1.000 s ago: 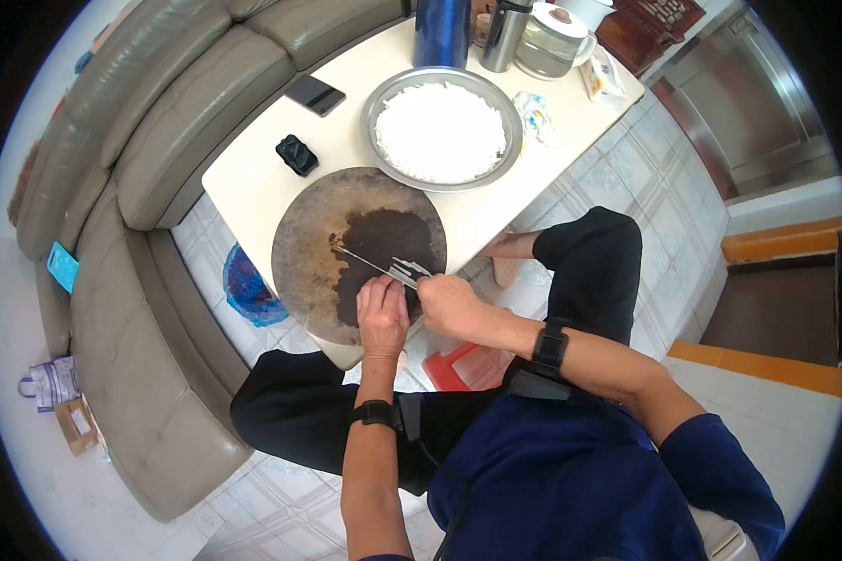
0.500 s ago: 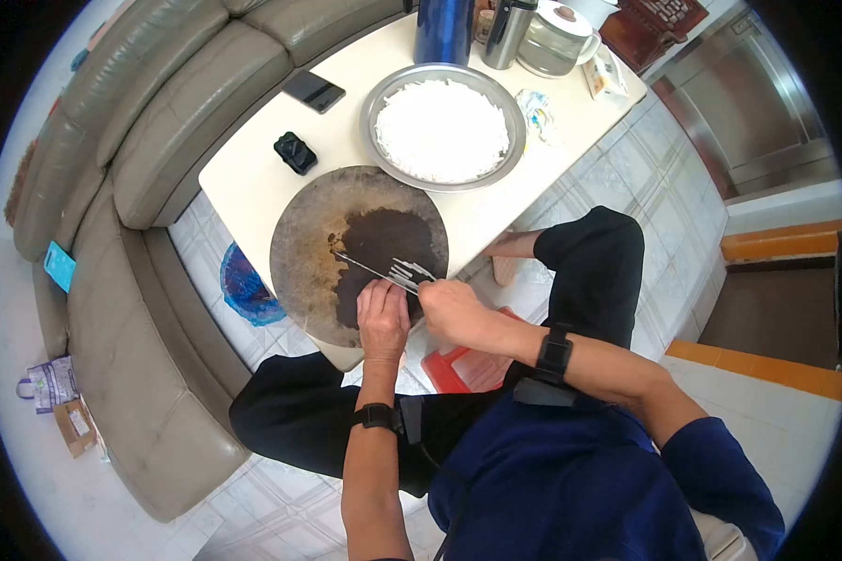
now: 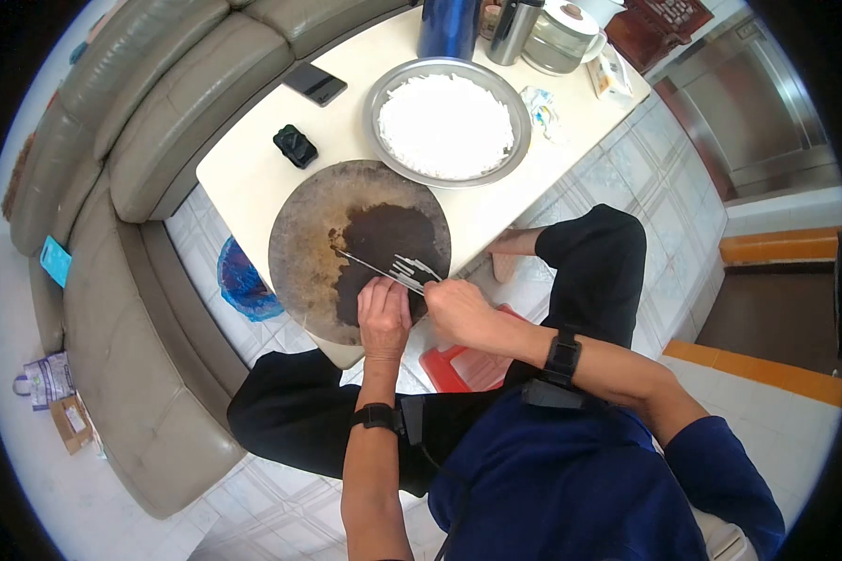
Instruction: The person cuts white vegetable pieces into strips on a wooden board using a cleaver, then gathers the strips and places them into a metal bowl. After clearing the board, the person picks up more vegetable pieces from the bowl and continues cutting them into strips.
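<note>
Table (image 3: pixel 243 182), cream-topped, upper centre, bearing a round chopping board (image 3: pixel 299 252) just left of mid-frame and, above it, a metal tray (image 3: pixel 522 122) of overexposed white strips (image 3: pixel 446 126). Left hand (image 3: pixel 384 313), centre, bent over the board; whether it pinches anything beneath cannot be told. Right hand (image 3: pixel 457 310), beside it, closed around a knife (image 3: pixel 370 266), handle hidden, blade nearly edge-on. Loose strips (image 3: pixel 406 264) lie along the blade.

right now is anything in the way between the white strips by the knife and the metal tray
Nothing visible does: between the white strips and the metal tray, only bare chopping board shows. The knife is on the strips' near side, away from the tray.
</note>
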Available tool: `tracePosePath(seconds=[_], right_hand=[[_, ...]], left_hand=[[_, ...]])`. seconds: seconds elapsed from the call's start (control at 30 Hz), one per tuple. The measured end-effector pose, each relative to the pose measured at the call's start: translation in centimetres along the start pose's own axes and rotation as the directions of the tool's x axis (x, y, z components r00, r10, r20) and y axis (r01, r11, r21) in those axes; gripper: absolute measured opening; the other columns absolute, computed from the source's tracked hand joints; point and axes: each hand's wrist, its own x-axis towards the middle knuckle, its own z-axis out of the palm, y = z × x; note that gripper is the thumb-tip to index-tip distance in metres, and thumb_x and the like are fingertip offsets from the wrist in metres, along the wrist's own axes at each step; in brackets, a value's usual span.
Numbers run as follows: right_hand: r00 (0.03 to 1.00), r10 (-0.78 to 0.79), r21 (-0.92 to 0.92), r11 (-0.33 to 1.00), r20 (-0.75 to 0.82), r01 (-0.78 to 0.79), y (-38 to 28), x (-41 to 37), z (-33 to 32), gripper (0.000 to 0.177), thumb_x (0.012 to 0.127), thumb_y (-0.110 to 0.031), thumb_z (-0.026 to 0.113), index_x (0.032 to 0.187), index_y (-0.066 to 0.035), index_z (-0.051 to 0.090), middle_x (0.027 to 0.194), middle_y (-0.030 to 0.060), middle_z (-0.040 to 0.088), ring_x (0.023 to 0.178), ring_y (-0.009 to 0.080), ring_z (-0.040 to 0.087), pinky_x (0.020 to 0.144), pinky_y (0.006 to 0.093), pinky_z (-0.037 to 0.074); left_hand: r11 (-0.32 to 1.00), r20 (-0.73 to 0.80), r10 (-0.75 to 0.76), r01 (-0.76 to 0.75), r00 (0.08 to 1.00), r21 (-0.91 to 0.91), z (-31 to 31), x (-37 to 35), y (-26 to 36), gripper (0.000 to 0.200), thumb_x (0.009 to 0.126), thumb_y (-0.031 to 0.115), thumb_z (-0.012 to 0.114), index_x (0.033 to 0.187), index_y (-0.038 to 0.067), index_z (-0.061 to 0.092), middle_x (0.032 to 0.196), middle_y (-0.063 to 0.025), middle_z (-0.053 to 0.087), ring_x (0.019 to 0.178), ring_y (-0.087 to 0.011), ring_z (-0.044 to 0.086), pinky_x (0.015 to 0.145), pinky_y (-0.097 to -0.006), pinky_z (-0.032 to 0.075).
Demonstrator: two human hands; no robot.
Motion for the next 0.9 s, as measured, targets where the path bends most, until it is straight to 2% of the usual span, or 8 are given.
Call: tracePosePath(seconds=[0.13,0.2,0.3,0.53,0.63,0.7,0.9], right_hand=[[0.996,-0.059,0.027,0.998,-0.06,0.06,-0.3,1.4,0.4,0.01,0.064,-0.002,0.057,0.069,0.007,0.059,0.072,0.0275,0.06,0.071,0.0401,0.061,0.063,0.0449,0.049],[0.997,-0.065,0.07,0.995,-0.04,0.068,-0.2,1.6,0.2,0.012,0.067,-0.001,0.054,0.074,0.008,0.054,0.065,0.0281,0.057,0.066,0.043,0.059,0.061,0.0485,0.048],[0.999,-0.035,0.023,0.999,0.031,0.034,0.1,0.3,-0.5,0.01,0.065,-0.003,0.057,0.068,0.007,0.059,0.072,0.0274,0.06,0.07,0.0399,0.062,0.062,0.0453,0.049],[1.0,0.009,-0.005,1.0,0.0,-0.009,-0.3,0.2,0.2,0.011,0.066,-0.004,0.057,0.069,0.006,0.06,0.072,0.0268,0.06,0.071,0.0392,0.062,0.064,0.0456,0.049],[0.999,-0.039,-0.001,0.999,-0.012,0.039,-0.6,1.5,0.4,0.012,0.066,-0.004,0.058,0.07,0.007,0.06,0.071,0.0269,0.06,0.071,0.0396,0.062,0.064,0.0457,0.049],[0.999,-0.016,0.061,0.998,-0.03,0.017,-0.5,1.7,0.5,0.012,0.066,-0.004,0.058,0.07,0.007,0.06,0.071,0.027,0.06,0.071,0.0401,0.062,0.064,0.0458,0.05],[0.999,-0.01,0.011,1.0,0.037,0.009,0.5,0.0,0.1,0.011,0.065,-0.002,0.056,0.07,0.007,0.06,0.072,0.0273,0.06,0.072,0.0405,0.062,0.063,0.0463,0.05]], left_hand=[[1.0,0.001,-0.004,0.004,1.0,-0.001,-0.2,0.1,0.1,0.011,0.071,-0.001,0.063,0.081,-0.002,0.06,0.09,-0.0142,0.058,0.088,-0.0326,0.056,0.077,-0.0408,0.044],[1.0,-0.016,0.007,-0.007,1.0,-0.016,-0.2,0.2,0.1,0.012,0.07,-0.001,0.063,0.081,-0.001,0.059,0.089,-0.014,0.057,0.087,-0.0325,0.056,0.077,-0.0406,0.044],[1.0,-0.004,-0.005,0.005,1.0,-0.025,-0.2,0.1,0.1,0.013,0.069,-0.001,0.064,0.081,-0.001,0.059,0.088,-0.014,0.057,0.087,-0.0326,0.056,0.076,-0.0405,0.044],[1.0,-0.012,-0.007,0.006,1.0,-0.02,-0.2,0.0,0.1,0.012,0.068,-0.002,0.064,0.079,-0.001,0.059,0.087,-0.0141,0.057,0.086,-0.033,0.056,0.076,-0.0404,0.044],[0.999,0.0,-0.03,0.03,1.0,-0.037,-0.3,-0.1,-0.1,0.012,0.069,-0.003,0.063,0.08,-0.001,0.06,0.088,-0.0143,0.057,0.087,-0.0332,0.056,0.076,-0.0405,0.045],[0.994,0.01,-0.03,0.031,0.999,-0.103,-0.5,-0.2,-0.3,0.013,0.07,-0.003,0.062,0.082,-0.001,0.06,0.09,-0.0144,0.058,0.088,-0.0332,0.056,0.078,-0.0404,0.046],[0.997,0.007,-0.028,0.029,1.0,-0.066,-0.6,-0.4,0.0,0.012,0.071,-0.003,0.062,0.083,-0.002,0.061,0.091,-0.0147,0.058,0.089,-0.0335,0.056,0.079,-0.0404,0.046]])
